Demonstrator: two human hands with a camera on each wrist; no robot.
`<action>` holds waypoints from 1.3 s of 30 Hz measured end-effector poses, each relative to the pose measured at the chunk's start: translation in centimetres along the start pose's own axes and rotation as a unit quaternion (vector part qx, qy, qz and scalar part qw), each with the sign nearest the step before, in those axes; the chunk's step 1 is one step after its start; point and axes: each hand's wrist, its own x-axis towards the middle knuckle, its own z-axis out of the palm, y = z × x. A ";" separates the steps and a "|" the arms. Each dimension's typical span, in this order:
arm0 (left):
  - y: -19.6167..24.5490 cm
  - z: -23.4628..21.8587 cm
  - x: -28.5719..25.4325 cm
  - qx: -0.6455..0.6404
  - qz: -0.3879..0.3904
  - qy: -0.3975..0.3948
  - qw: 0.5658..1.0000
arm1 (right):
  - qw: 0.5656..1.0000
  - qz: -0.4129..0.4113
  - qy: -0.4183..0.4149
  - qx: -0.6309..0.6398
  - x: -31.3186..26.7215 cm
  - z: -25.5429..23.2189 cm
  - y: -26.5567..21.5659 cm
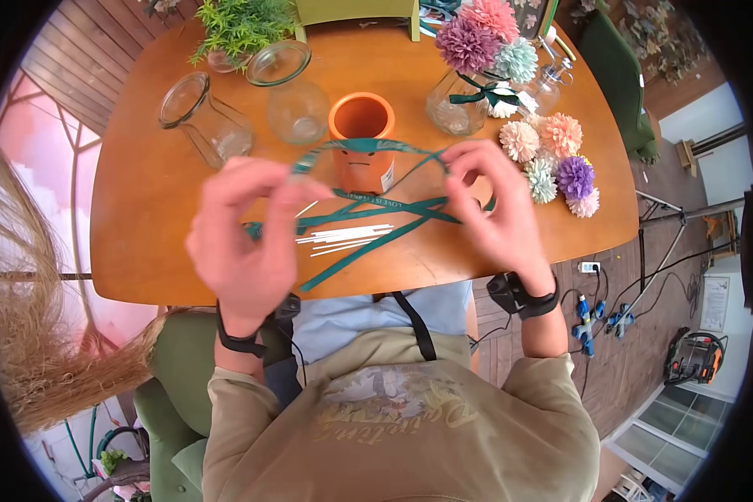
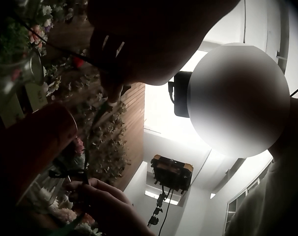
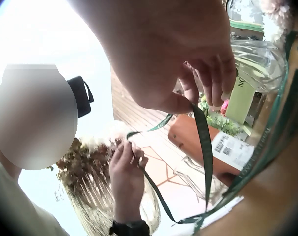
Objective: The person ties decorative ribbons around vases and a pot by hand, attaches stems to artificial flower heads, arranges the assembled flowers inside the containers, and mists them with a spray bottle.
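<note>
Both hands are raised over the near side of the table, holding a dark green printed ribbon (image 1: 382,145) stretched in an arch between them. My left hand (image 1: 247,230) pinches one side of it between thumb and fingers. On the other side, my right hand (image 1: 495,205) pinches the ribbon too, which runs down from its thumb in the right wrist view. Loose lengths of ribbon (image 1: 364,254) cross on the tabletop below. Just behind the arch stands an orange pot (image 1: 362,174) with a drawn face. White thin sticks (image 1: 343,238) lie under the hands.
Two glass vases (image 1: 299,113) stand back left beside a green plant (image 1: 243,29). At the right, a glass jar (image 1: 453,109) holds pompom flowers (image 1: 467,43), with more loose flowers (image 1: 576,177) near the table's edge (image 1: 619,213). A green stand (image 1: 356,10) is at the back.
</note>
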 end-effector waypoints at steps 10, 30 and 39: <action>-0.3 -0.8 4.1 0.010 -0.214 0.121 0.969 | 0.965 0.113 0.118 0.205 4.6 -3.0 -3.3; -0.2 2.2 -3.2 -0.456 -0.487 -0.114 0.736 | 0.880 0.237 -0.089 0.402 -0.1 1.7 -1.0; -0.8 1.4 -2.8 -0.487 -0.481 -0.150 0.714 | 0.915 0.233 -0.068 0.323 0.9 2.6 -1.5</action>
